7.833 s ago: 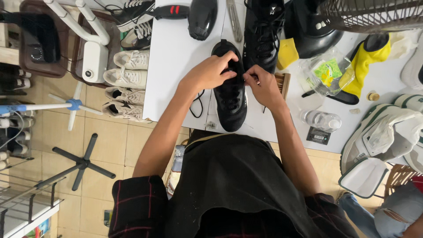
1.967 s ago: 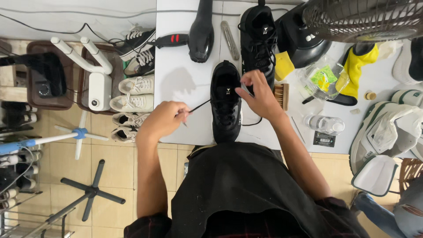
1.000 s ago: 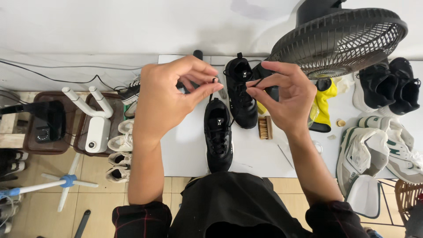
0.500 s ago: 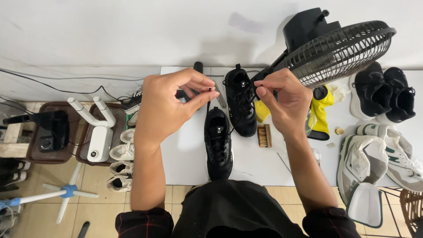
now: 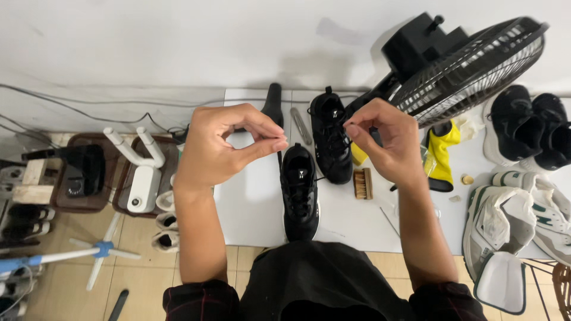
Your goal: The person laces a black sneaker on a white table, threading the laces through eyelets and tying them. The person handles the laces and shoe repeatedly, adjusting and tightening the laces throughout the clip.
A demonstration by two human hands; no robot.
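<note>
White counter (image 5: 250, 208) against a pale wall carries a black shoe (image 5: 300, 193) lying toe-near between the raised arms. Left hand (image 5: 223, 145) and right hand (image 5: 380, 139) each pinch thumb to forefinger, apparently on lace ends, though the lace is too thin to see. A second black shoe (image 5: 331, 139) and fan (image 5: 470, 65) stand farther off.

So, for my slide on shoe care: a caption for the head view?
Both hands, left hand and right hand, raised, pinching lace ends above a black sneaker on the white table.
</note>
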